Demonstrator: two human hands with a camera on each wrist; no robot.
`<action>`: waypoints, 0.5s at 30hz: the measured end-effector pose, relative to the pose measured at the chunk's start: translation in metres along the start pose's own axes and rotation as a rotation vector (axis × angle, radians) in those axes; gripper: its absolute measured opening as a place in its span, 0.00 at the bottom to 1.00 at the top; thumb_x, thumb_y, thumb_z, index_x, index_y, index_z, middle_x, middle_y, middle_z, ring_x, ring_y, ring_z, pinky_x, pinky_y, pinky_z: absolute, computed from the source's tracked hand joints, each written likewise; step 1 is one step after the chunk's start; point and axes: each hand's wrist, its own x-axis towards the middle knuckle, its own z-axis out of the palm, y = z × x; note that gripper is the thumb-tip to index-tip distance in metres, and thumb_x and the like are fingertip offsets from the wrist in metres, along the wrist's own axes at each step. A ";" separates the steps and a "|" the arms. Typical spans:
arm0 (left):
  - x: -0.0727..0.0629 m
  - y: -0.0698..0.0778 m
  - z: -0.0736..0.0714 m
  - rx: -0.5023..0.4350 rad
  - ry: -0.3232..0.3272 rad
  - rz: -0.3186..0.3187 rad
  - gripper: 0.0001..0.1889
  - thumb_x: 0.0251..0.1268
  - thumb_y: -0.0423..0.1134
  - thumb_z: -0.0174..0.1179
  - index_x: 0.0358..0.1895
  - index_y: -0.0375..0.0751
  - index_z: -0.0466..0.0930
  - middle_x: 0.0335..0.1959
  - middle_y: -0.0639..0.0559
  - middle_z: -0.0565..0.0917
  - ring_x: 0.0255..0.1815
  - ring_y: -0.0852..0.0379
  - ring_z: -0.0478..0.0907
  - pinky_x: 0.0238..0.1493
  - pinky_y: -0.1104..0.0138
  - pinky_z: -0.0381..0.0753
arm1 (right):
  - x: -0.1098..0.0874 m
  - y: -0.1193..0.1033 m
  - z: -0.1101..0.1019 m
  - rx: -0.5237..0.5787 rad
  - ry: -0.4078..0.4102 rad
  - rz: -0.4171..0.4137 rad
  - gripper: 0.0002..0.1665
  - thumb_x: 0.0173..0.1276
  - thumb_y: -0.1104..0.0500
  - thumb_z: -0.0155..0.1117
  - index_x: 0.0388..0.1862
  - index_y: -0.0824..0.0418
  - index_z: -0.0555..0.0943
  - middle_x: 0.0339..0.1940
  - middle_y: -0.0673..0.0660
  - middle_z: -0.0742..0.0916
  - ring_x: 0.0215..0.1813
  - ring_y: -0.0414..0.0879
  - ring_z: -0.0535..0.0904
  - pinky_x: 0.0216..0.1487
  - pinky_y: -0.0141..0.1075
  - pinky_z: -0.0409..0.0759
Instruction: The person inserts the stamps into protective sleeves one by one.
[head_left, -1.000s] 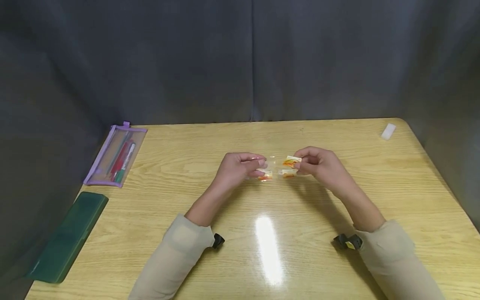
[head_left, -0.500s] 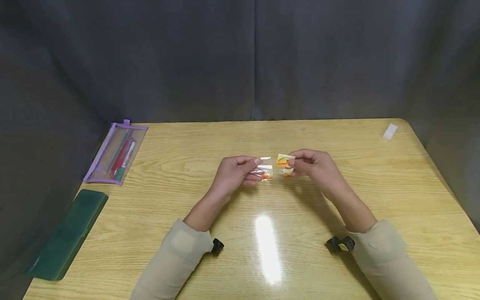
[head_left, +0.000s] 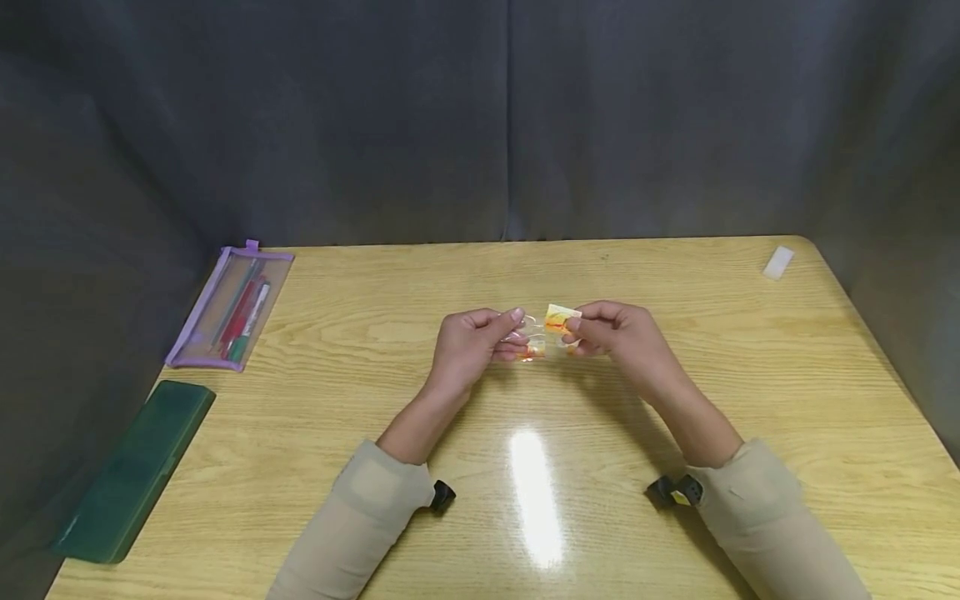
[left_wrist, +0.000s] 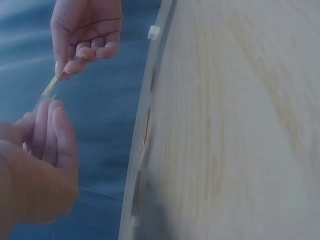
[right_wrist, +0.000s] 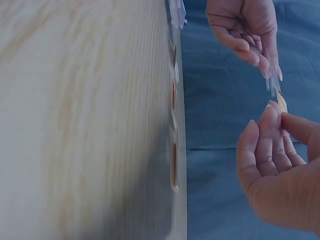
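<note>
My left hand [head_left: 467,346] pinches a small clear plastic sleeve [head_left: 533,322] above the middle of the table. Facing it, my right hand [head_left: 626,337] holds a small yellow-and-orange printed card [head_left: 560,317] between thumb and fingers. The right wrist view has the card [right_wrist: 282,104] edge-on, close to the sleeve [right_wrist: 273,83]; whether its edge is inside the sleeve, I cannot tell. Beneath the hands lie an orange-and-white piece in clear wrapping [head_left: 534,349] and a similar piece [head_left: 573,347], partly covered by my right fingers.
A purple-edged mesh pouch [head_left: 234,308] with pens lies at the table's left. Nearer me is a dark green case [head_left: 138,471]. A small white block [head_left: 778,262] sits by the far right corner. A dark curtain [head_left: 375,125] hangs behind the table [head_left: 360,325].
My right hand has brought the printed card leftward, close to the sleeve. My left thumb has shifted up along the sleeve, which appears bowed now.
</note>
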 end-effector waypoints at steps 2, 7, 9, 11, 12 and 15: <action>0.000 -0.001 0.001 -0.010 0.013 0.023 0.19 0.69 0.44 0.67 0.43 0.24 0.86 0.38 0.36 0.90 0.32 0.59 0.90 0.40 0.60 0.91 | 0.000 0.000 0.000 -0.006 -0.013 0.003 0.19 0.75 0.52 0.64 0.49 0.68 0.82 0.33 0.46 0.90 0.38 0.47 0.88 0.48 0.36 0.87; 0.000 -0.003 0.003 0.025 0.048 0.074 0.16 0.69 0.44 0.67 0.42 0.29 0.88 0.36 0.39 0.91 0.35 0.55 0.91 0.39 0.63 0.91 | -0.001 -0.002 -0.001 -0.047 -0.052 0.035 0.18 0.75 0.54 0.63 0.51 0.69 0.83 0.33 0.48 0.91 0.41 0.48 0.88 0.52 0.44 0.87; 0.000 -0.004 0.004 0.050 0.060 0.092 0.14 0.68 0.42 0.68 0.42 0.31 0.88 0.35 0.40 0.91 0.35 0.53 0.91 0.39 0.63 0.91 | -0.001 -0.004 -0.002 -0.061 -0.065 0.049 0.18 0.75 0.54 0.63 0.51 0.69 0.83 0.33 0.48 0.91 0.41 0.48 0.88 0.53 0.46 0.87; -0.001 -0.004 0.005 0.065 0.059 0.107 0.11 0.69 0.40 0.67 0.42 0.33 0.89 0.36 0.41 0.91 0.36 0.53 0.91 0.39 0.61 0.91 | -0.001 -0.005 -0.003 -0.076 -0.075 0.055 0.18 0.75 0.55 0.63 0.51 0.69 0.83 0.33 0.48 0.91 0.41 0.48 0.88 0.53 0.46 0.87; -0.002 -0.003 0.005 0.070 0.052 0.114 0.10 0.69 0.39 0.67 0.43 0.34 0.89 0.36 0.40 0.91 0.36 0.53 0.91 0.39 0.60 0.91 | -0.001 -0.005 -0.004 -0.082 -0.078 0.058 0.18 0.74 0.55 0.63 0.51 0.70 0.83 0.33 0.48 0.91 0.41 0.48 0.88 0.53 0.46 0.87; -0.003 -0.002 0.006 0.082 0.024 0.120 0.08 0.69 0.35 0.66 0.44 0.35 0.89 0.39 0.40 0.91 0.37 0.56 0.90 0.42 0.56 0.91 | -0.001 -0.005 -0.005 -0.091 -0.083 0.059 0.18 0.74 0.55 0.64 0.51 0.69 0.83 0.34 0.49 0.91 0.42 0.50 0.89 0.53 0.46 0.87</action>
